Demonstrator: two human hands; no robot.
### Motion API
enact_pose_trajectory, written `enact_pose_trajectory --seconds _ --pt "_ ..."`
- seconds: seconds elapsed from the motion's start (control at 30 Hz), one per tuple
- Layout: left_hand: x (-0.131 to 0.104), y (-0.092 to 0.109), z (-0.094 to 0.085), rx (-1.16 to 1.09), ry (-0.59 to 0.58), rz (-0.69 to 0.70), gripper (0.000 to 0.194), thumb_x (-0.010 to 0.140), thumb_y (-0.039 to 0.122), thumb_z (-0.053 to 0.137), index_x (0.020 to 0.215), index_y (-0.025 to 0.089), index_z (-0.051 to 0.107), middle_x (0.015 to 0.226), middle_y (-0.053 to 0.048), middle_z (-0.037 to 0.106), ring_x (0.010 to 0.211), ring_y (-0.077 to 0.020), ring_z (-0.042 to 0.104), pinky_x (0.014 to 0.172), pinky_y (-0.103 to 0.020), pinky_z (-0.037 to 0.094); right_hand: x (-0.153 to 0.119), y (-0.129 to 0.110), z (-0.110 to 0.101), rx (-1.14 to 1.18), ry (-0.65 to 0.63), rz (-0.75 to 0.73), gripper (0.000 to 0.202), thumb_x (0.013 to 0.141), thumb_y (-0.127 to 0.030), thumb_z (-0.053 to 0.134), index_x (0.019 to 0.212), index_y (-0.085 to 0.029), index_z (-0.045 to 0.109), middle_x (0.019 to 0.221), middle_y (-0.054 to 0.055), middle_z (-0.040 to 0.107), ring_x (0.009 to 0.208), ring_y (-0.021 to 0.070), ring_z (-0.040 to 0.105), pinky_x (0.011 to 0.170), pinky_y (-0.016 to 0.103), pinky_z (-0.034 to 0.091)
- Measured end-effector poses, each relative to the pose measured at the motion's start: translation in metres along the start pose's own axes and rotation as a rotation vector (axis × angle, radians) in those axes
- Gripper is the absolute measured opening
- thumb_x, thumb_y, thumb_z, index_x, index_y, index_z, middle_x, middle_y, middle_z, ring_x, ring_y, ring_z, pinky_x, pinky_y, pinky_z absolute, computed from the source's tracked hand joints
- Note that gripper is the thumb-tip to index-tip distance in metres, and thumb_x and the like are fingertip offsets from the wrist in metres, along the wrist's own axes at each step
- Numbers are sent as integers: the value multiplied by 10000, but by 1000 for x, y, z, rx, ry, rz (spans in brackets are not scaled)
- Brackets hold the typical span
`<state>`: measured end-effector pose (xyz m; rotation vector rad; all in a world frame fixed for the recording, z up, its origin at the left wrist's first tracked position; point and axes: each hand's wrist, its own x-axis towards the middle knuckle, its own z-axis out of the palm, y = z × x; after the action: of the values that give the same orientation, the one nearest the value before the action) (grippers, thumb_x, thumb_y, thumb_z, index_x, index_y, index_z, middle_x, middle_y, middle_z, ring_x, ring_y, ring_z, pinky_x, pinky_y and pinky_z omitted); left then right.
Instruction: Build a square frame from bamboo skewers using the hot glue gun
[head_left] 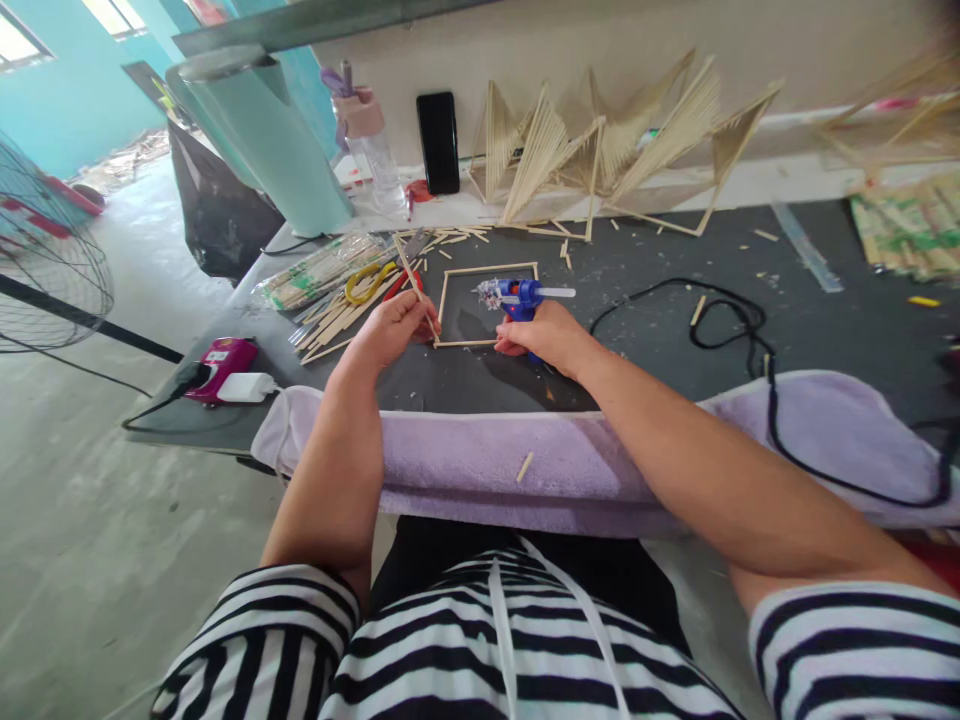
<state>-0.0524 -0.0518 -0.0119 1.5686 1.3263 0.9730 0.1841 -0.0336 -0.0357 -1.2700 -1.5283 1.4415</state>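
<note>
In my right hand (544,335) is a blue glue gun (521,295), its nozzle pointing left and a clear glue stick (559,293) showing at its back. My left hand (401,328) pinches a thin wooden stick (411,270) that leans up and away, its lower end by the near left corner of a stick frame (444,300). That four-sided frame lies flat on the dark table, with the glue gun above its right side. Left of my left hand are loose wooden sticks (341,325) and yellow-handled scissors (369,283).
Finished stick structures (551,150), a black phone (438,143) and a water bottle (371,140) stand along the back. A black cord (675,285) loops over the right side. A pink power adapter (225,365) sits at the left edge; a purple towel (480,450) covers the front edge.
</note>
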Motion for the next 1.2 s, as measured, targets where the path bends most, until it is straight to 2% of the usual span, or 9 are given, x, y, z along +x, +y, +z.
enact_pose_trajectory --seconds 0.83,1.2 --pt "-3 4 0 35 -4 -32 202 958 255 455 823 172 579 748 -7 673 657 -94 660 673 -221 543 2 4 -1 -7 -3 -21 133 823 -83 643 734 -168 593 649 51 696 656 177 720 615 263 608" --pt "-2 2 -1 32 -15 -22 207 958 285 464 820 178 575 764 -10 673 664 -96 651 655 -216 529 0 1 0 -14 3 -5 131 830 -89 640 737 -168 592 646 53 694 641 177 716 612 270 608"
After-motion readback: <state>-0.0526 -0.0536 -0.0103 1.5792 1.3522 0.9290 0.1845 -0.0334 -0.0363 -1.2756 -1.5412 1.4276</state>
